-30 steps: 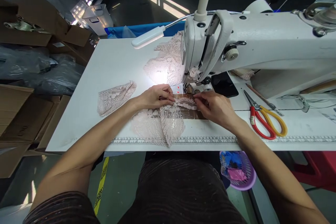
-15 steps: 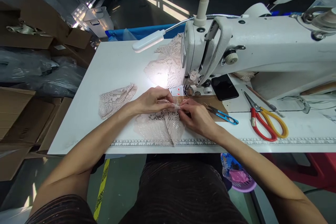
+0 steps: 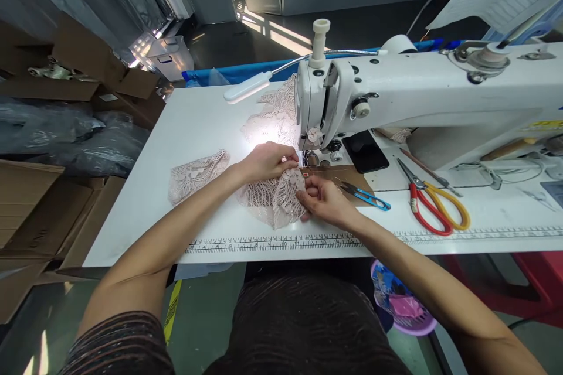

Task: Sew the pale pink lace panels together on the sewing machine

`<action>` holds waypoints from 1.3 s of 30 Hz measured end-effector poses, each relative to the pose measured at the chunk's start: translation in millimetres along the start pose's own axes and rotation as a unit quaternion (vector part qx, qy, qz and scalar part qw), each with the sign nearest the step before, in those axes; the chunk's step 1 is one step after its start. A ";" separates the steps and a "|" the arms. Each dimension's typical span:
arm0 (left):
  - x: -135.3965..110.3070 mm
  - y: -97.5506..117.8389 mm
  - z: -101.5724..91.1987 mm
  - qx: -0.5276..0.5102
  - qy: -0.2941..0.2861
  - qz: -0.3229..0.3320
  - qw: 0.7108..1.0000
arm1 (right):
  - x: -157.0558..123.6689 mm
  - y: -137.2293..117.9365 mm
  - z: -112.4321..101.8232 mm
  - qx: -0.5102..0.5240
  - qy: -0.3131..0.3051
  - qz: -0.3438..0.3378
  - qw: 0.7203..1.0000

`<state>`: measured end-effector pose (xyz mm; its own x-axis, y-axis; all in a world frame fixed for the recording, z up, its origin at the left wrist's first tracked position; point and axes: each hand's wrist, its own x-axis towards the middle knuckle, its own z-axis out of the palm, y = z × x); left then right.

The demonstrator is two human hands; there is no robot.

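A pale pink piece of lace fabric (image 3: 275, 199) lies gathered on the white table in front of the sewing machine (image 3: 334, 91). My left hand (image 3: 268, 161) is closed on its upper edge, close to the presser foot and needle area. Lower on the right side, my right hand (image 3: 323, 199) pinches the edge of the same lace between thumb and fingers. Another folded lace piece (image 3: 197, 174) rests to the left of my left arm. More lace (image 3: 272, 123) lies behind the needle area, lit by the lamp (image 3: 247, 88).
Blue thread snips (image 3: 367, 196) and red-and-yellow scissors (image 3: 440, 205) lie to the right, near a black phone (image 3: 366, 151). A printed ruler (image 3: 264, 244) runs along the table's front edge. Cardboard boxes (image 3: 57, 211) stand at left, and a purple basket (image 3: 413, 322) below.
My left hand has moved with the lace edge toward the presser foot. My right hand has shifted down the lace's right side, and the fabric is turned and bunched. The view has tilted upward.
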<state>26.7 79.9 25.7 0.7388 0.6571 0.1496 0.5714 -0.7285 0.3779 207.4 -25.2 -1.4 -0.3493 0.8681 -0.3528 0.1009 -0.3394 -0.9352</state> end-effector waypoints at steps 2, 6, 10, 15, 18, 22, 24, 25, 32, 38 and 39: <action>0.7 -2.4 12.7 0.115 0.058 0.022 0.991 | -10.3 -2.5 -9.3 -0.028 -0.036 0.074 0.996; -25.5 4.6 20.1 0.180 0.169 0.155 0.957 | -22.3 -10.2 -45.0 -0.183 -0.074 0.026 0.980; -60.2 22.9 15.5 0.119 0.052 0.305 0.943 | -2.9 -14.4 -72.3 -0.426 0.047 -0.183 0.885; -67.8 28.6 31.7 0.193 0.084 0.326 0.922 | 24.9 -9.9 -67.2 -0.612 0.023 -0.275 0.741; -60.3 25.9 39.0 0.167 0.132 0.311 0.926 | 27.0 -9.4 -58.6 -0.668 0.030 -0.259 0.697; -55.5 24.8 37.8 0.099 0.133 0.291 0.942 | 25.0 -8.8 -53.6 -0.676 0.057 -0.240 0.694; -56.0 23.4 36.6 0.081 0.125 0.288 0.946 | 25.1 -6.4 -55.4 -0.656 0.068 -0.239 0.712; -56.4 22.5 36.4 0.076 0.125 0.285 0.947 | 25.1 -4.7 -57.4 -0.639 0.071 -0.243 0.726; -56.3 18.4 36.8 0.062 0.160 0.274 0.946 | 18.3 8.3 -71.3 -0.505 0.060 -0.307 0.805; -56.1 16.8 36.0 0.080 0.178 0.280 0.940 | 16.6 11.0 -68.6 -0.516 0.058 -0.323 0.791; -56.5 16.5 36.2 0.086 0.174 0.277 0.941 | 17.2 11.4 -68.4 -0.517 0.059 -0.325 0.790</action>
<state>7.2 23.8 -9.6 0.7961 0.1686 0.5812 0.2038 -0.9790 0.0048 266.3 10.6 -20.2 -0.5570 0.7860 0.2683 0.6648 0.6156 -0.4231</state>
